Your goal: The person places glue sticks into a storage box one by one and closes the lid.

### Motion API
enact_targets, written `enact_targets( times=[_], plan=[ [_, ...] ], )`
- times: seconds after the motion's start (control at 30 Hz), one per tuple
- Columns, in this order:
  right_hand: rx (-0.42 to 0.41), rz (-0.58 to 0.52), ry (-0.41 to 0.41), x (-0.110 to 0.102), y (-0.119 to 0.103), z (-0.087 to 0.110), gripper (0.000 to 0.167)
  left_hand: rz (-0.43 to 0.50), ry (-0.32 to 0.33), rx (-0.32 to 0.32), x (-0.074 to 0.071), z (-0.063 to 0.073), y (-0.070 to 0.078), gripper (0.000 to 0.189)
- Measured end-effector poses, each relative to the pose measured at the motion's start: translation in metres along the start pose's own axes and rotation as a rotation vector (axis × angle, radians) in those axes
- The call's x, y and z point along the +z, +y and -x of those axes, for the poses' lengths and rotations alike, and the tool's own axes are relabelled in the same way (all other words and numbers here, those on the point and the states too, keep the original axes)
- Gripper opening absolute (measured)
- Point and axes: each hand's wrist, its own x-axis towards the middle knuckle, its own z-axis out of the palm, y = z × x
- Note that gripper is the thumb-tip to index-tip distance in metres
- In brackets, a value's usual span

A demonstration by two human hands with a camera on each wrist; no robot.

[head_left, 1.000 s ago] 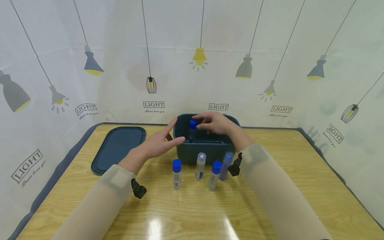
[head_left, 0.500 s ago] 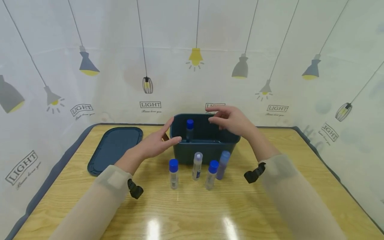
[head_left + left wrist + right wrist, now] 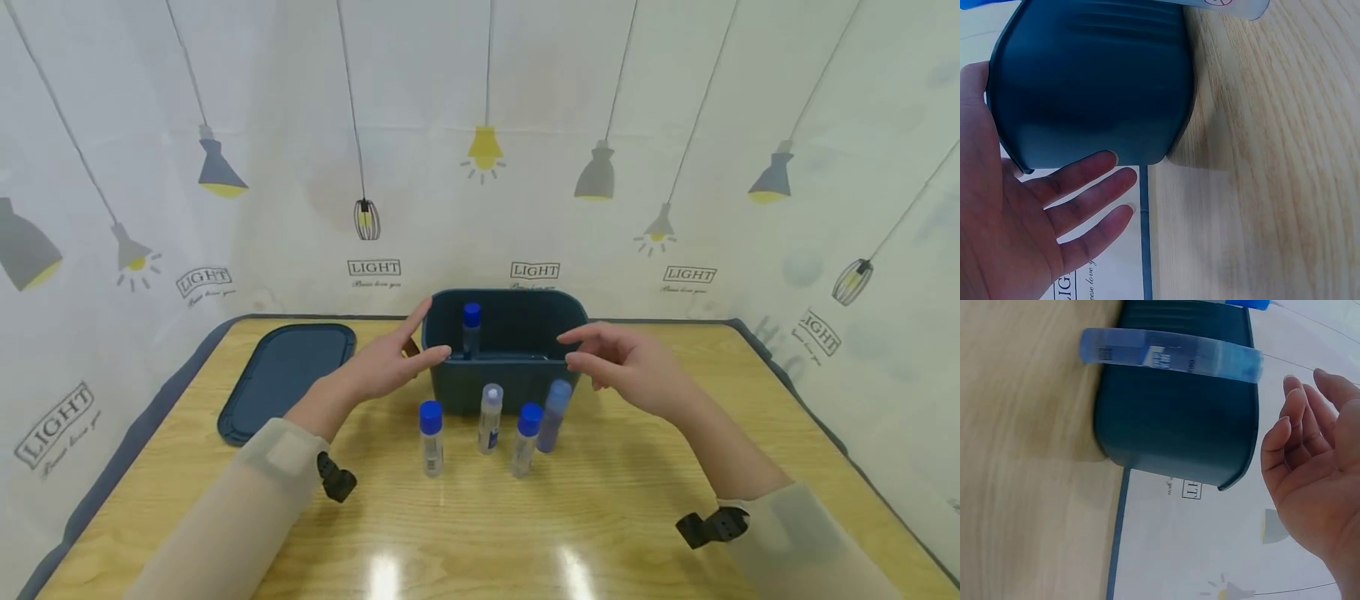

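Observation:
A dark teal plastic bin (image 3: pixel 457 385) stands at the back middle of the table. My left hand (image 3: pixel 386 365) rests at its left rim, index finger and thumb spread along the edge; the other fingers extend beside the wall in the left wrist view. Inside, at the left, a clear tube bottle with a blue cap (image 3: pixel 471 330) stands upright. My right hand (image 3: pixel 637 367) hovers by the bin's right front corner, fingers loosely bent and holding nothing. In front stand two blue-capped clear bottles (image 3: pixel 431 440), a clear-topped bottle (image 3: pixel 490 418) and a bluish-purple bottle (image 3: pixel 555 417).
A dark blue lid (image 3: pixel 288 375) lies flat on the wooden table (image 3: pixel 480 533), left of the bin. Behind, a white cloth backdrop (image 3: pixel 420 125) printed with lamps rises along the table's back edge and sides.
My right hand has let go of the blue-capped bottle inside the bin, then moved right and toward me, out over the right front corner. My left hand stays at the left rim.

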Motion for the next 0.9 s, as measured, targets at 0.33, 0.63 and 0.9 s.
enact_targets(
  times=[0.33, 0.63, 0.9],
  plan=[
    [-0.006, 0.004, -0.043, 0.007, 0.024, 0.020, 0.032, 0.025, 0.000, -0.001, 0.001, 0.000, 0.004, 0.098],
    [0.005, -0.042, -0.086, 0.021, 0.034, 0.017, 0.033, 0.031, 0.002, 0.002, 0.001, 0.001, -0.002, 0.099],
    [0.029, -0.075, -0.077, 0.028, 0.038, 0.017, 0.035, 0.027, 0.000, -0.006, 0.001, 0.001, 0.003, 0.098]
  ],
)
